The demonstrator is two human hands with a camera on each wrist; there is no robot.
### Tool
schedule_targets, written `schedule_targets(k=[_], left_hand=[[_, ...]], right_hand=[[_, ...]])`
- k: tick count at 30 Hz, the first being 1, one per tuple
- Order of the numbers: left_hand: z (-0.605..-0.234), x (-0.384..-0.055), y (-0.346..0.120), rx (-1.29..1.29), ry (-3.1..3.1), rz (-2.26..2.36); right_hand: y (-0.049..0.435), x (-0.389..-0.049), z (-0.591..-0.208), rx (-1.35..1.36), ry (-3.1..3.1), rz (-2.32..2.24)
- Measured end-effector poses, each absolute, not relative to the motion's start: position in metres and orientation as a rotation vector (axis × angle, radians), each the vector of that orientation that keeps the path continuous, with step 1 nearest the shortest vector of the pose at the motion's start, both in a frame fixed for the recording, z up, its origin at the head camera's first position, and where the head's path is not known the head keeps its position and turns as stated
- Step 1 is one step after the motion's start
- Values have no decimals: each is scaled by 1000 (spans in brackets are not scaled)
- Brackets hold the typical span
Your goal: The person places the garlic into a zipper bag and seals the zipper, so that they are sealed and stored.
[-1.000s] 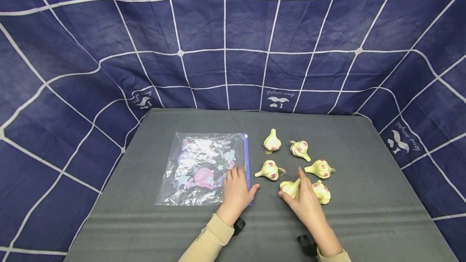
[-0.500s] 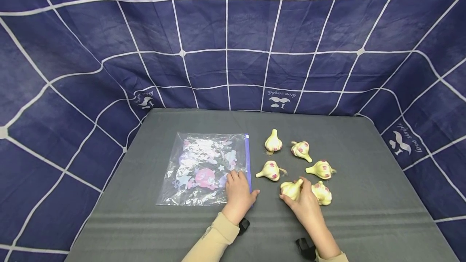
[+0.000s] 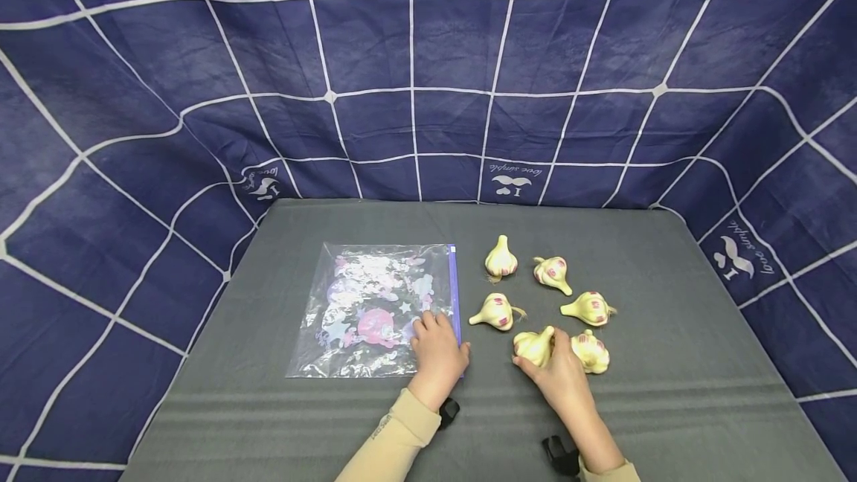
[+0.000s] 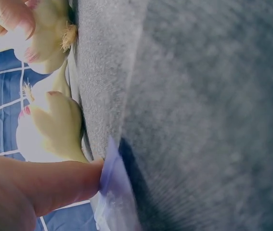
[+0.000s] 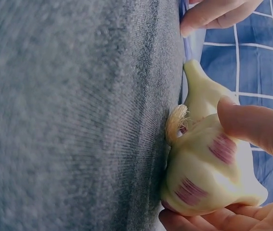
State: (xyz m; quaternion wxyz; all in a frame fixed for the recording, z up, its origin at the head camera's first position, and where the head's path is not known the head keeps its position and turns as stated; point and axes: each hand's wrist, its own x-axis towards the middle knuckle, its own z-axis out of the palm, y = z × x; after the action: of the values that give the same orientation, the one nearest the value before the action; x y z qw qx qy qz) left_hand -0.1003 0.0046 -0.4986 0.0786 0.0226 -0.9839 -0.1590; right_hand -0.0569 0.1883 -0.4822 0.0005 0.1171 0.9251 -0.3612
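Observation:
My right hand [image 3: 565, 372] grips a garlic bulb [image 3: 532, 348]. In the right wrist view its thumb lies on one side of the pale bulb [image 5: 201, 163] with purple streaks, its fingers on the other, and the bulb is close against the cloth. Another bulb [image 3: 591, 352] sits just right of this hand, partly hidden by it. My left hand [image 3: 437, 355] rests over the near right part of a clear zip bag [image 3: 375, 296] with pastel cartoon prints. The left thumb [image 4: 69, 185] touches the bag's purple zip strip [image 4: 110, 168], while the left fingertips are out of the left wrist view.
Several more garlic bulbs lie beyond the right hand: an upright one [image 3: 501, 259], then tilted bulbs [image 3: 551, 274], [image 3: 589, 309], and one [image 3: 495, 312] near the bag. Dark grey cloth [image 3: 268, 422] covers the table. Blue gridded fabric [image 3: 455, 43] encloses its back and sides.
My right index finger has curled down around the garlic bulb. My left hand has drawn slightly nearer to me, its thumb moving in to the zip strip. The other bulbs stay put.

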Motion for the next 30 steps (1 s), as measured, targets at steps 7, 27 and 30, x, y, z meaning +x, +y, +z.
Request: schedule_targets(k=[7, 27, 30], left_hand=[[-494, -102, 3, 73, -2941, -514], [-487, -105, -19, -67, -2735, -927], [-482, -105, -24, -58, -2713, -996]], right_hand=[[187, -57, -480, 375, 2924, -1130], [181, -54, -464, 392, 2801, -1366], [178, -57, -458, 380, 2733, -1453]])
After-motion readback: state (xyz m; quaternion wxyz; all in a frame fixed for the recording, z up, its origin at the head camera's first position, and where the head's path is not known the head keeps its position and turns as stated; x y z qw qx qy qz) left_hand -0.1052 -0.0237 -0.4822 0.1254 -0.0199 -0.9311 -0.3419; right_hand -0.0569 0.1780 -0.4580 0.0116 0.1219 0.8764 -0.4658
